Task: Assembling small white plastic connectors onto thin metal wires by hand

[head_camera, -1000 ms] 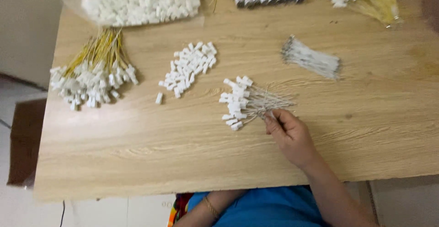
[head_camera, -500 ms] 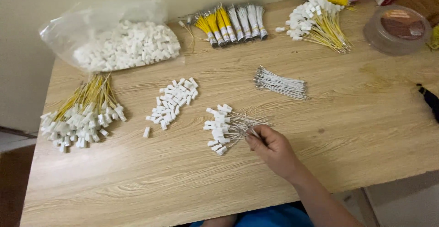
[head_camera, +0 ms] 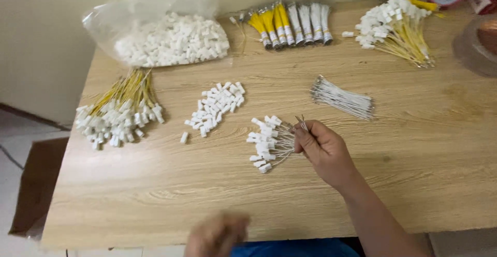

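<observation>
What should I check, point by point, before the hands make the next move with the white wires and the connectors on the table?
1. Right hand has a grip on the bunch of white wires with connectors: ok, the fingers pinch the wire ends.
2. Left hand is free: cannot tell, it is blurred at the lower edge.
3. Loose white connectors are within reach: ok, they lie in a pile just left of the bunch.
4. Bare white wires are at hand: ok, they lie beyond the right hand.
5. Table has bare room near the hands: ok.
</observation>
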